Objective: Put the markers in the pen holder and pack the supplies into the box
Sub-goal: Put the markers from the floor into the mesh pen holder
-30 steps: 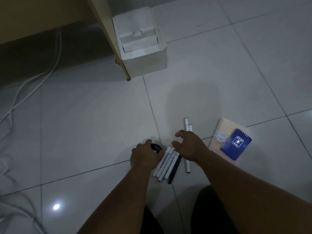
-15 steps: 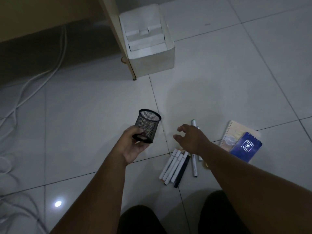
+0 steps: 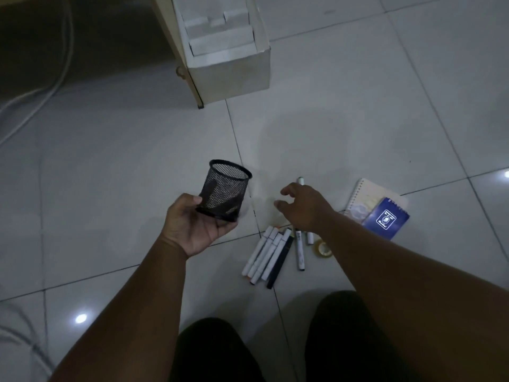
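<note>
tiled floor (image 3: 344, 119); left hand (image 3: 194, 224) grips pen holder (image 3: 224, 190), raised higher; right hand (image 3: 304, 209) spread over markers (image 3: 268, 255).

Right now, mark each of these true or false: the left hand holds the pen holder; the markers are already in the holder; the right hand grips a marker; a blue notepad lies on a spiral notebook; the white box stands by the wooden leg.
1. The left hand holds the pen holder. True.
2. The markers are already in the holder. False: they lie on the floor, and the holder looks empty.
3. The right hand grips a marker. False: it hovers open above them, holding nothing.
4. A blue notepad lies on a spiral notebook. True.
5. The white box stands by the wooden leg. True.
</note>
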`<state>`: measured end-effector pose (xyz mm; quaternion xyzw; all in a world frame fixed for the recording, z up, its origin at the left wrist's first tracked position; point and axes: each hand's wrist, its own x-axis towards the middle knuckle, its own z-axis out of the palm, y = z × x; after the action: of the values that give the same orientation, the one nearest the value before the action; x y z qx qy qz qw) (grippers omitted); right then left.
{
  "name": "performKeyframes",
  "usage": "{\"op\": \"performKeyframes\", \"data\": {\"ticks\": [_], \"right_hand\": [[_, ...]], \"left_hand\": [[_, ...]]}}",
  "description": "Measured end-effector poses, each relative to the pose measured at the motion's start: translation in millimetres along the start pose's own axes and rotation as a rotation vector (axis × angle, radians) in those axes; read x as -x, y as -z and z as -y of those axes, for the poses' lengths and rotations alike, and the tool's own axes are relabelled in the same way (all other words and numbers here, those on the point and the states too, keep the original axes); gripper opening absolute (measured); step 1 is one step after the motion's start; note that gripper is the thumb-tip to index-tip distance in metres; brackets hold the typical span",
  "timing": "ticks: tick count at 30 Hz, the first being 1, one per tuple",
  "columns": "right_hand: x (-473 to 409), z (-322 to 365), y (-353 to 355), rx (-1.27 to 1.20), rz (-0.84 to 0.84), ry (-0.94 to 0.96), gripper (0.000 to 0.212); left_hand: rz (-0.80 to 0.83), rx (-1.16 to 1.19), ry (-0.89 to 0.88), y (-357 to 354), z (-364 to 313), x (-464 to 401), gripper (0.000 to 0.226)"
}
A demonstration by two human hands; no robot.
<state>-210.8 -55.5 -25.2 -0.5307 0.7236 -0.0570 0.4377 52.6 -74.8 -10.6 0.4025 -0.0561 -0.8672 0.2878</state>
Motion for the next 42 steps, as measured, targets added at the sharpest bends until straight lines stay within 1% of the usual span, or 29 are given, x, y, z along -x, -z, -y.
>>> {"op": "performKeyframes", "data": {"ticks": [3,5,6,8,9,11,12,13,14,17,19,22,24,27,29,30,31,32,33,34,35,36,38,40,42], "right_hand": [[-0.9,-6.8,-1.5,0.001,-0.001,-0.007,0.048],[-0.8,-11.2,-3.6,0.007,-0.004,-0.011,0.048],[-0.6,-12.9,-5.0,0.006,-0.009,-0.014,0.048],[-0.3,-15.8,-7.5,0.003,-0.018,-0.016,0.047],[0.0,-17.0,-8.9,0.004,-0.019,-0.016,0.047],[1.1,-19.6,-12.9,0.005,-0.018,-0.013,0.046],[2.0,-21.3,-16.0,0.004,-0.014,-0.012,0.045],[2.7,-23.8,-20.1,0.004,-0.01,-0.01,0.044],[3.4,-27.2,-25.2,0.016,-0.008,-0.004,0.044],[6.5,-37.0,-40.4,0.068,0.004,0.008,0.044],[8.8,-41.0,-48.8,0.085,0.012,0.014,0.044],[14.5,-42.2,-57.7,0.123,-0.037,0.033,0.043],[18.3,-41.4,-62.5,0.142,-0.082,0.06,0.044],[22.2,-40.0,-66.7,0.202,-0.142,0.098,0.04],[22.4,-41.5,-68.6,0.22,-0.167,0.114,0.039],[22.7,-41.4,-69.2,0.205,-0.162,0.107,0.039],[22.5,-41.1,-70.0,0.179,-0.147,0.091,0.039],[22.2,-40.4,-70.9,0.161,-0.131,0.072,0.04],[21.1,-39.5,-71.8,0.157,-0.116,0.05,0.041],[20.3,-38.6,-72.6,0.161,-0.105,0.034,0.042],[18.9,-37.8,-73.6,0.162,-0.096,0.025,0.043],[17.8,-37.0,-74.4,0.159,-0.09,0.021,0.044],[16.3,-36.2,-76.7,0.141,-0.074,0.016,0.046],[15.8,-35.8,-78.5,0.11,-0.065,0.006,0.045],[17.0,-35.4,-80.8,0.068,-0.065,-0.003,0.043]], "left_hand": [[0.057,-0.053,-0.052,-0.9,0.7,-2.7,0.106],[0.008,-0.159,-0.093,-4.6,-1.6,-5.0,0.104],[-0.034,-0.231,-0.098,-7.7,-2.9,-6.7,0.099],[-0.174,-0.397,-0.138,-12.7,-4.1,-12.8,0.075],[-0.278,-0.52,-0.199,-11.3,-2.7,-17.2,0.06],[-0.534,-0.953,-0.409,-2.2,4.7,-26.6,0.031],[-0.621,-1.167,-0.512,5.3,10.2,-30.7,0.023],[-0.669,-1.324,-0.593,13.9,16.4,-34.7,0.02],[-0.691,-1.419,-0.63,20.6,22.5,-36.4,0.019],[-0.732,-1.61,-0.629,36.6,34.9,-40.0,0.013],[-0.749,-1.651,-0.633,40.7,37.9,-41.6,0.013],[-0.738,-1.629,-0.638,39.1,38.9,-39.1,0.016],[-0.7,-1.649,-0.645,36.3,39.5,-33.8,0.035],[-0.638,-1.68,-0.648,32.7,43.3,-24.8,0.065],[-0.669,-1.671,-0.639,28.8,51.0,-18.3,0.085],[-0.705,-1.63,-0.672,26.2,57.0,-14.5,0.091],[-0.741,-1.591,-0.745,23.7,64.3,-11.1,0.089],[-0.773,-1.576,-0.84,21.6,72.5,-8.4,0.081],[-0.792,-1.591,-0.915,21.0,81.9,-7.1,0.067],[-0.778,-1.621,-0.932,22.2,92.0,-7.4,0.052],[-0.717,-1.647,-0.882,24.1,102.0,-9.1,0.038],[-0.632,-1.659,-0.781,26.9,111.8,-12.2,0.029],[-0.498,-1.674,-0.539,31.9,128.4,-18.7,0.024],[-0.47,-1.705,-0.37,35.0,137.0,-26.1,0.03],[-0.505,-1.696,-0.304,34.8,137.6,-33.8,0.03]]}}
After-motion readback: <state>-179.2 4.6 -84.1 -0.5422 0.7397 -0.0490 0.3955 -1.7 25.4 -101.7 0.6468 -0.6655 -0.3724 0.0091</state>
